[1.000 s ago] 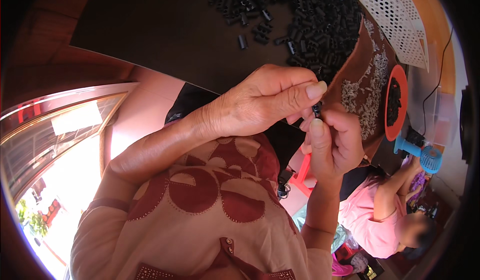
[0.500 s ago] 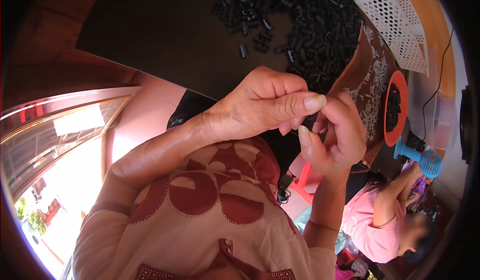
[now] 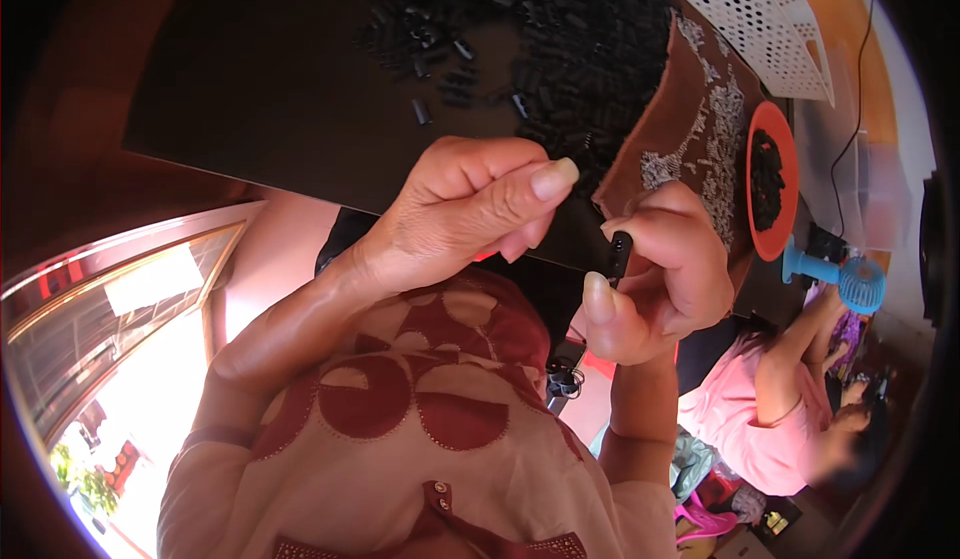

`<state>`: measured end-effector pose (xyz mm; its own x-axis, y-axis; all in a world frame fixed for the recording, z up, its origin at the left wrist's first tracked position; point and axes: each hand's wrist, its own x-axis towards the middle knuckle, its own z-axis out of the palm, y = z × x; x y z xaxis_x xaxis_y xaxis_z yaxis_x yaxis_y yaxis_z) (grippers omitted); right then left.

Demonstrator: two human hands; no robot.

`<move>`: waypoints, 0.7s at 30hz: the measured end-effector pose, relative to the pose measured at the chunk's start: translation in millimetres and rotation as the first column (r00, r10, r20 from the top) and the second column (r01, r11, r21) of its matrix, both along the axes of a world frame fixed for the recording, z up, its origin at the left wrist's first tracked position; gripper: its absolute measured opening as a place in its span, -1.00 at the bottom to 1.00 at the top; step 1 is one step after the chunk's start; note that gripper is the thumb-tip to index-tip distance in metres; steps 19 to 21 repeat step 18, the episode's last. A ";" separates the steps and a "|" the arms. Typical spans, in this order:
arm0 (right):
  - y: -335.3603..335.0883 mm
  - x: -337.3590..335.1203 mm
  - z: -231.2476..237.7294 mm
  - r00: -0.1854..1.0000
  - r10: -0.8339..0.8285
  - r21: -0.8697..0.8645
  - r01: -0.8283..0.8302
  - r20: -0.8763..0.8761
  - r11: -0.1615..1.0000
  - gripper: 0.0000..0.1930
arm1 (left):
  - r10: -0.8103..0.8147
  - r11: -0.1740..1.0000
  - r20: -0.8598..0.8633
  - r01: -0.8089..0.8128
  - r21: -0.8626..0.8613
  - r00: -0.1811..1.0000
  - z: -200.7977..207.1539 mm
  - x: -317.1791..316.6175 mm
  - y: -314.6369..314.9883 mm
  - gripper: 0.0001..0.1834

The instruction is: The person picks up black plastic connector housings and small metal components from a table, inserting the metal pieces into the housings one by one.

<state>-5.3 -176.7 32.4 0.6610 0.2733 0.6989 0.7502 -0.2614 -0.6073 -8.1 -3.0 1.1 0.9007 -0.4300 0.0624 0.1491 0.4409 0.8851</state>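
Between the thumb and forefinger of my right hand [image 3: 670, 269] is a small black cylindrical piece [image 3: 621, 249] with small holes in its side. My left hand [image 3: 480, 199] is apart from it, to its left, with the thumb pressed against the curled fingers. Whatever those fingers may hold is hidden. Beyond both hands, a large heap of similar black pieces [image 3: 590, 49] covers part of the dark table [image 3: 270, 79]. A few loose ones lie at the heap's near left side.
Small silvery metal parts [image 3: 725, 124] lie on a brown cloth [image 3: 645, 149] at the right. Past them stand an orange bowl [image 3: 757, 229] of black pieces, a white perforated basket [image 3: 750, 19] and a blue fan [image 3: 860, 284]. Another person in pink [image 3: 750, 409] sits at lower right.
My hands have come apart; they were together around the black piece. The left has drawn away leftward, and the piece now shows in my right fingers. The whole view has shifted slightly.
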 end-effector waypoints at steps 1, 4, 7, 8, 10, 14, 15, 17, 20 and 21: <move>-2.2 -1.5 0.0 1.000 -0.003 0.037 0.003 -0.003 0.999 -0.72 | -0.014 1.000 -0.019 0.014 0.012 1.000 0.4 0.6 1.7 -0.52; -8.4 -7.5 0.6 1.000 -0.003 0.029 0.003 0.012 1.000 -0.73 | -0.009 1.000 -0.002 0.009 0.004 1.000 -2.6 0.3 -2.3 -0.53; -13.3 -12.8 -4.3 0.999 -0.033 0.044 0.032 0.015 0.999 -0.74 | 0.004 0.999 -0.020 -0.003 0.043 1.000 1.7 -0.7 -4.2 -0.47; -14.3 -14.3 -4.9 0.999 -0.037 0.044 0.037 0.015 0.998 -0.74 | 0.000 0.999 -0.021 0.001 0.043 1.000 0.9 -1.3 -5.4 -0.47; -15.5 -15.9 -3.0 0.998 -0.054 0.003 0.054 0.017 0.999 -0.75 | 0.001 0.998 0.001 -0.001 0.060 1.000 0.7 -1.3 -5.4 -0.47; -50.4 -17.7 6.2 0.978 -0.204 -0.095 0.208 0.055 0.973 -0.77 | 0.004 0.998 0.043 -0.007 0.056 0.999 -0.6 -1.1 -4.9 -0.48; -67.8 -15.8 3.0 0.915 -0.402 -0.121 0.403 0.034 0.907 -0.78 | -0.014 1.000 0.045 0.013 0.028 0.999 -2.3 -0.7 -5.6 -0.53; -101.9 -13.1 9.3 0.747 -0.639 -0.170 0.616 -0.185 0.769 -0.72 | -0.043 0.999 0.045 0.043 -0.002 0.998 -3.0 0.3 -4.5 -0.57; -117.8 -11.5 16.9 0.640 -0.667 -0.196 0.649 -0.381 0.735 -0.63 | -0.054 0.999 0.043 0.054 0.002 0.998 -2.9 0.6 -3.7 -0.57; -117.8 -11.5 16.9 0.640 -0.667 -0.196 0.649 -0.381 0.735 -0.63 | -0.054 0.999 0.043 0.054 0.002 0.998 -2.9 0.6 -3.7 -0.57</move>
